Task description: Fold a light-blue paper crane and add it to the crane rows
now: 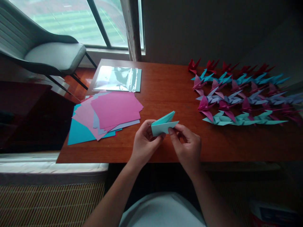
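A pale mint-green sheet of folded paper (163, 126) is held up over the front part of the table, its upper layers spread apart in a narrow V. My left hand (146, 140) pinches its left end between thumb and fingers. At the lower right edge, my right hand (187, 143) grips the same paper, thumb in front and fingers behind. Part of the fingers on both hands is hidden behind the paper and the palms.
On the wooden table (163, 85), loose coloured sheets (115, 108) lie fanned at left, behind them a clear-wrapped paper pack (118, 78). Rows of folded paper cranes (236, 94) fill the right side. A chair (54, 56) stands by the window at far left.
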Demonstrator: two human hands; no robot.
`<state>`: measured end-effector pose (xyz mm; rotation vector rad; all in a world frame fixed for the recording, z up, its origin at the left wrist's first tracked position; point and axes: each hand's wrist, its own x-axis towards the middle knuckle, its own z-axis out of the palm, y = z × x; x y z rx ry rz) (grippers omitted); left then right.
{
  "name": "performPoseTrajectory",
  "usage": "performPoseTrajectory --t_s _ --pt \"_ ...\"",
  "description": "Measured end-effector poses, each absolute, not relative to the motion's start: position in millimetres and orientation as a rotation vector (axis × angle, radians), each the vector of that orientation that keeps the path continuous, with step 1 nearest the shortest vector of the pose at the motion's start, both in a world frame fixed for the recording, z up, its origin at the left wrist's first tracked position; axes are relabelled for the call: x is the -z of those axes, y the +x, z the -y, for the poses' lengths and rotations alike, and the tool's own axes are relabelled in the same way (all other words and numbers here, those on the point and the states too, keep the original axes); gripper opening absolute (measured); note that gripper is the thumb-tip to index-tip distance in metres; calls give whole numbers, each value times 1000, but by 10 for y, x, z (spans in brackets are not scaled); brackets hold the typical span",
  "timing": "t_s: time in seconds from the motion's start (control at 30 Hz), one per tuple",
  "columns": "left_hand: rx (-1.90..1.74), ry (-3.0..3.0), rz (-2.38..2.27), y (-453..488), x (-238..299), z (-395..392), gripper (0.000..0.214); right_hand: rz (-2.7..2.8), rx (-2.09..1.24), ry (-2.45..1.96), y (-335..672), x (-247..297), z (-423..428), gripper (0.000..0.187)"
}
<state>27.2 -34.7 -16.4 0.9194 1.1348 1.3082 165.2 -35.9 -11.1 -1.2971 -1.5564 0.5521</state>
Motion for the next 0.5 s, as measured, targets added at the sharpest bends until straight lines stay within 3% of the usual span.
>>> performPoseTrajectory --t_s 0.3,0.5 --pt "-1310 942 -1130 274 186 340 40 1524 -593 -1243 1630 123 319 8" --pt "-1300 923 -1154 282 142 344 31 1512 -614 -1241 1629 151 305 6"
